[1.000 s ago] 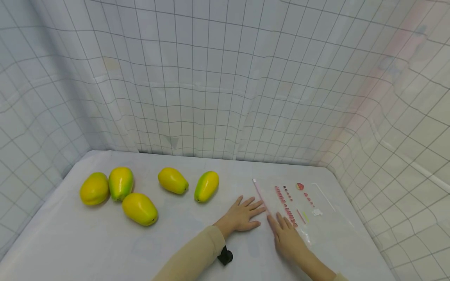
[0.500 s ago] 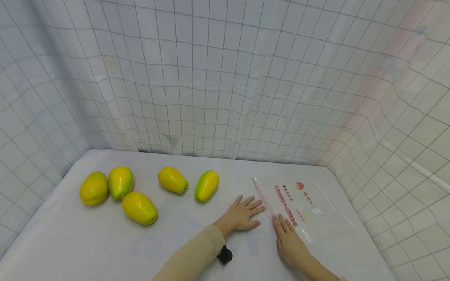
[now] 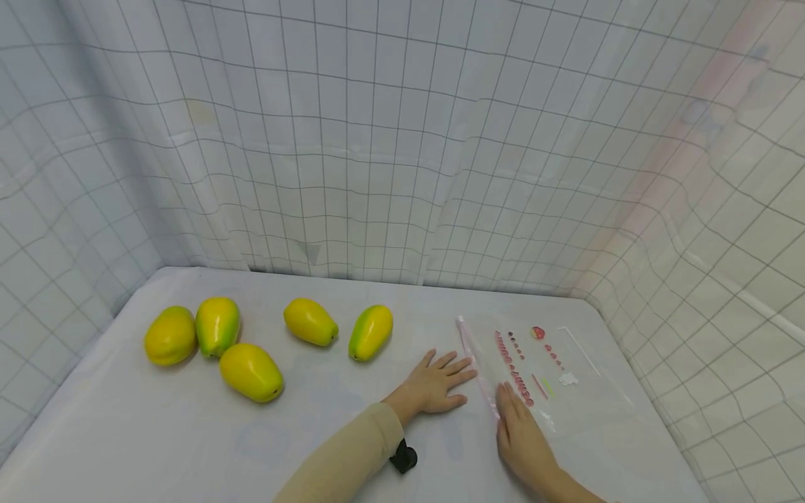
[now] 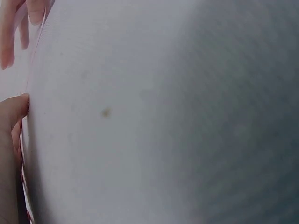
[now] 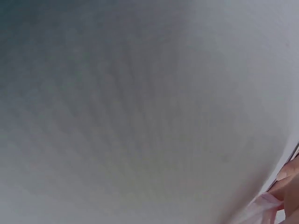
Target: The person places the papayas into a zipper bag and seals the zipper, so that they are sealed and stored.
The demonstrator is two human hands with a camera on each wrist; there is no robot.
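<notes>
A clear zip bag (image 3: 534, 356) with red lettering and a pink zip strip lies flat at the right of the table. My left hand (image 3: 430, 384) rests palm down, fingers spread, with its fingertips right at the pink strip. On the lower end of the strip lies my right hand (image 3: 523, 436), its fingers straight and close together, reaching over the bag's near corner. The pink edge (image 5: 261, 210) bunches beside fingers at the border of the right wrist view. Parts of both hands show along the left border of the left wrist view; a blurred pale surface fills the rest.
Several yellow-green papayas sit on the left and middle of the white table, the nearest of them a papaya (image 3: 370, 333) beyond my left hand. A small black object (image 3: 404, 457) is by my left sleeve (image 3: 352, 450). Gridded white curtains (image 3: 377, 154) enclose the table.
My right hand has slid a little to the right along the bag's near end, and the pink zip strip has shifted right and opened out wider. My left hand has stayed in place.
</notes>
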